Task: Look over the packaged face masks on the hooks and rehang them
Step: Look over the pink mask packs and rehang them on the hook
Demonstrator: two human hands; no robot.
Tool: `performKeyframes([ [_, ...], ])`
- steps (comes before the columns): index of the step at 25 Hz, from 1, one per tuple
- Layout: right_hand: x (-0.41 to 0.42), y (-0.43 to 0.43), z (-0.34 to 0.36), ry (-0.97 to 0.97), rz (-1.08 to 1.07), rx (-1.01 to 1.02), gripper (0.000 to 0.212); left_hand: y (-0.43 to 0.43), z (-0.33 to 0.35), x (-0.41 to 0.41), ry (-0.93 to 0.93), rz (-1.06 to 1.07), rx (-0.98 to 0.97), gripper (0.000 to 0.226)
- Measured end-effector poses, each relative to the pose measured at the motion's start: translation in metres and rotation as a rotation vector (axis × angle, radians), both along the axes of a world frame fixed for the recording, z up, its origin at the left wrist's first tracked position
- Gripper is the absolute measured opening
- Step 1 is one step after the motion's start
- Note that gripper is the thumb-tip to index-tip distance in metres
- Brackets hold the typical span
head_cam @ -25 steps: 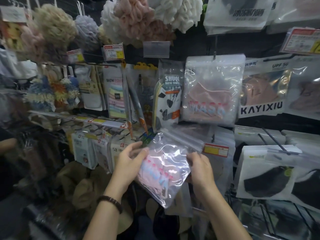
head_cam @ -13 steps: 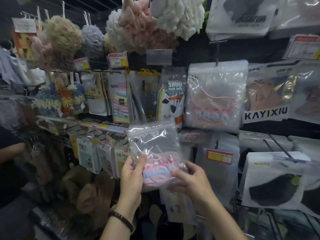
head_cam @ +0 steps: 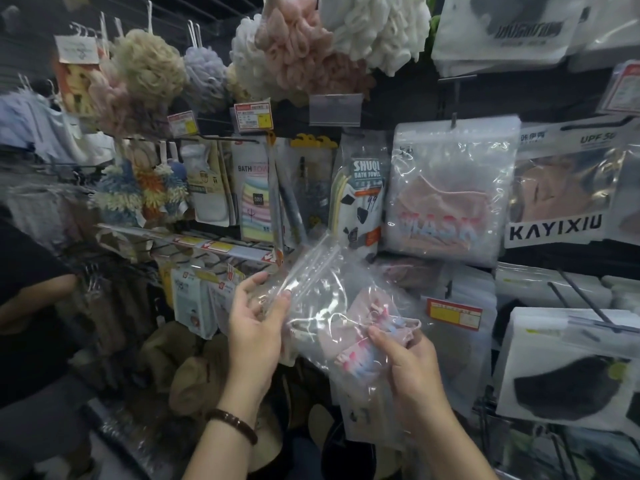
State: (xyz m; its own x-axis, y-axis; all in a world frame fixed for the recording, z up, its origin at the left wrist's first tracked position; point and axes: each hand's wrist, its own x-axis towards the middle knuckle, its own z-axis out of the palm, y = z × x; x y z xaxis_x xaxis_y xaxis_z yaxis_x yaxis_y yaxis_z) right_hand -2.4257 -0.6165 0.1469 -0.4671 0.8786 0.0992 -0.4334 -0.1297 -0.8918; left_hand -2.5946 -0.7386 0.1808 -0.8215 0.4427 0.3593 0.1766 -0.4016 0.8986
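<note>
I hold a clear plastic bag with a pink face mask in front of the rack, tilted so its sealed top points up and left. My left hand pinches the bag's top strip between thumb and fingers. My right hand grips the lower end, fingers curled around the mask inside. A matching pink mask pack printed "MASK" hangs on a hook above. Black mask packs hang at the lower right.
Bath puffs hang along the top, and bath towel packs in the middle row. A KAYIXIU mask pack hangs at right. Bare metal hooks stick out at right. Another person's arm is at the left edge.
The bag has turned from upright to tilted. My left hand moved up to pinch its top strip, and my right hand slid lower around the mask end.
</note>
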Motion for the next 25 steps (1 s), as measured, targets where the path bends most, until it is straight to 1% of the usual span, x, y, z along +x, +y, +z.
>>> performKeyframes([
  [2,0.006,0.002,0.004,0.022,0.053,0.015,0.019,-0.006,0.002,-0.010,0.114,0.016,-0.130,0.035],
  [3,0.006,0.003,0.006,0.016,0.047,0.022,0.022,-0.005,0.000,-0.013,0.138,0.015,-0.183,0.033],
  [4,0.007,0.003,0.008,0.009,0.030,0.033,0.024,-0.002,-0.005,-0.015,0.118,0.017,-0.195,0.030],
  [7,0.007,0.000,0.009,0.011,0.014,0.083,0.029,0.009,-0.016,-0.001,-0.028,0.049,-0.098,0.026],
  [9,0.009,-0.004,0.009,-0.034,0.022,0.144,0.032,0.012,-0.017,0.010,-0.054,0.067,-0.064,0.021],
  [11,0.013,-0.002,0.011,-0.041,0.022,0.151,0.030,0.008,-0.014,0.013,-0.050,0.025,-0.085,0.016],
  [13,0.018,0.006,0.015,-0.056,0.005,0.167,0.029,0.001,-0.007,0.005,0.050,-0.013,-0.165,0.023],
  [14,0.020,0.010,0.016,-0.075,-0.010,0.192,0.030,-0.001,-0.005,-0.001,0.125,-0.009,-0.218,0.019],
  [16,0.020,0.015,0.019,-0.130,-0.028,0.242,0.030,-0.004,0.003,-0.004,0.206,-0.054,-0.281,0.007],
  [17,0.020,0.015,0.019,-0.147,-0.029,0.254,0.029,-0.003,0.006,-0.003,0.236,-0.105,-0.321,0.005],
  [19,0.019,0.016,0.020,-0.141,-0.031,0.219,0.032,-0.001,0.006,0.001,0.278,-0.158,-0.381,0.009],
  [20,0.019,0.016,0.020,-0.116,-0.018,0.191,0.035,0.001,0.004,0.003,0.250,-0.170,-0.363,0.012],
  [23,0.022,0.016,0.020,-0.089,0.048,0.140,0.039,0.003,0.001,0.013,0.041,-0.214,-0.264,0.014],
  [25,0.025,0.013,0.020,-0.108,0.113,0.148,0.036,0.002,-0.001,0.015,0.011,-0.204,-0.281,0.016],
])
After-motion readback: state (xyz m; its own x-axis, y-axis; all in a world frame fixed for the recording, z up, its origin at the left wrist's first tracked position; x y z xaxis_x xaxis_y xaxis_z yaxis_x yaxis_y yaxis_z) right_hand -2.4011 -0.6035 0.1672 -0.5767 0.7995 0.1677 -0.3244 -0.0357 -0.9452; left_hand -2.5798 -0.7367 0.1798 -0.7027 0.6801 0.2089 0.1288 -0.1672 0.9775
